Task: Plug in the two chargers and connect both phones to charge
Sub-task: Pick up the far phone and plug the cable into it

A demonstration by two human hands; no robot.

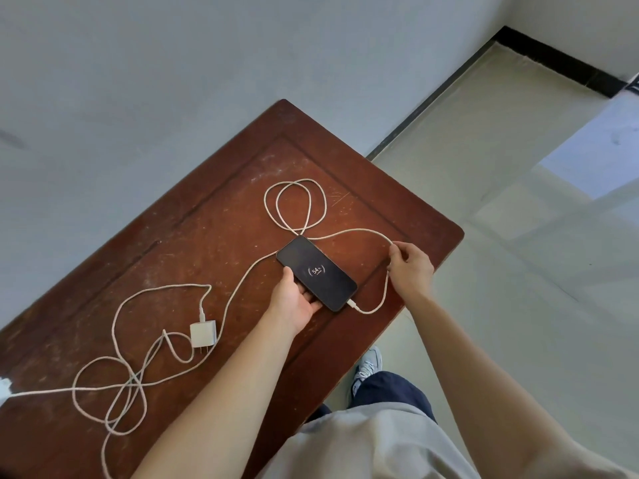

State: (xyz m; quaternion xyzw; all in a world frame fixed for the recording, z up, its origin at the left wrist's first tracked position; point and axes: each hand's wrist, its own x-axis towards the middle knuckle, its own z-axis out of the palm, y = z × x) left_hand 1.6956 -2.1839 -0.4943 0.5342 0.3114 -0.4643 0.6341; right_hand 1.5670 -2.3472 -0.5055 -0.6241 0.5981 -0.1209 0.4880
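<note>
A black phone (316, 273) lies in my left hand (297, 299), just above the brown table (193, 236); its screen shows a 54 % charging ring. A white braided cable (375, 305) is plugged into the phone's near end. My right hand (409, 269) pinches that cable to the right of the phone, and the cable loops (294, 205) beyond it. A loose white charger plug (203, 335) lies on the table at the left with its own cable (114, 385) tangled nearby. Another white plug (4, 388) shows at the left edge. A second phone is not in view.
The table stands against a pale wall (173, 63). Its right edge (449, 250) drops to a glossy tiled floor (518, 271). My shoe (368, 366) and leg are beside the table's near edge.
</note>
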